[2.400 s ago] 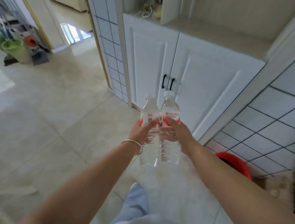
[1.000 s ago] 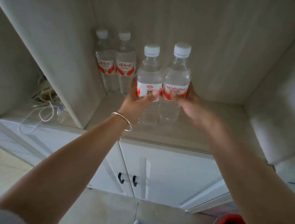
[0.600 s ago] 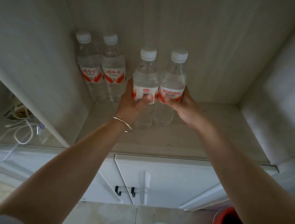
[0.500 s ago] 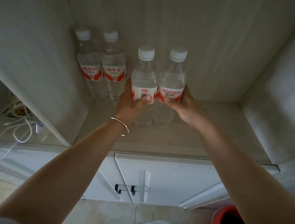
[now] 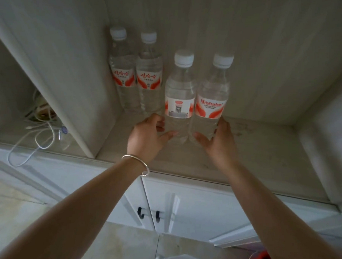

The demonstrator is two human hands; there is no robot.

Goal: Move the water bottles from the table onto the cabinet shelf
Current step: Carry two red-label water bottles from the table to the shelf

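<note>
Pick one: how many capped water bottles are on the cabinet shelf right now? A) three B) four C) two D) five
B: two bottles stand at the back by the divider, and the left hand and right hand flank two more, the QR-label bottle and the Wahaha-label bottle, nearer the front of the cabinet shelf.

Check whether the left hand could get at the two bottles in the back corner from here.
Probably yes: the left hand sits beside the back bottles, open shelf between.
</note>
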